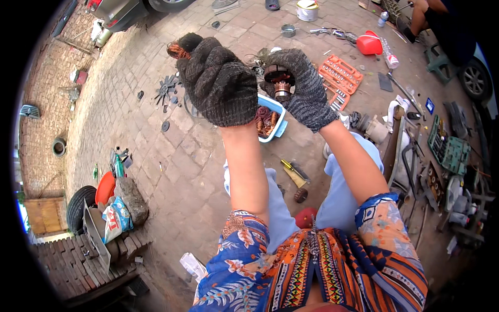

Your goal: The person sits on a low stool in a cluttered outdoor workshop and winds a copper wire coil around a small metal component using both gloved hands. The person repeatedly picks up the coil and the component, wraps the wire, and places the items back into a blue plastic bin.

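Gloved hands (221, 83) (309, 86) around copper-coloured parts (180, 51) (282, 89)

The gloved right hand (307, 89) holds a copper-banded part (282, 90).

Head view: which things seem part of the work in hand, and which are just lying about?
Likely in the work:
copper-coloured wire, in the left hand
copper-ringed part, in the right hand
blue tub of coils, near the hands

Likely just lying about:
white bucket
red container
tyre
blue-and-white bag
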Action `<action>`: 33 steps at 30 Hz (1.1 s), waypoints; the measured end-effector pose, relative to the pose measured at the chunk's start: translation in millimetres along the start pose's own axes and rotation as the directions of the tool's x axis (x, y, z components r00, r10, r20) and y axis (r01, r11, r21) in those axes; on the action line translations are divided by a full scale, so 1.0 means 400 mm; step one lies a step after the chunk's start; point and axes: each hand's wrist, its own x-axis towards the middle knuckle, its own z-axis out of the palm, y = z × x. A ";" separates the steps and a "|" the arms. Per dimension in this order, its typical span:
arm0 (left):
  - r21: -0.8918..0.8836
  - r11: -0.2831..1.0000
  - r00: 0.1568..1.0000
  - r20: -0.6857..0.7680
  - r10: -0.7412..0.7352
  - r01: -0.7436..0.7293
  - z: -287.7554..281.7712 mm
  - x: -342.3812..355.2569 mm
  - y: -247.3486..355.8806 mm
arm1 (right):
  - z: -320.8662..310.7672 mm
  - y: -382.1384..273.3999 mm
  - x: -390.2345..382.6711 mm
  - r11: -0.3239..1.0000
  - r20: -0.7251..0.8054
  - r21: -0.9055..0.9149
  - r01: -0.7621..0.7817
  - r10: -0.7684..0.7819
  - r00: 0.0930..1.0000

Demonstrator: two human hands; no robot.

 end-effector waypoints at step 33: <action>-0.005 1.000 0.992 0.121 0.029 -0.029 0.091 -0.023 0.004 | 0.053 -0.058 0.009 0.477 0.360 0.752 -0.455 0.282 0.889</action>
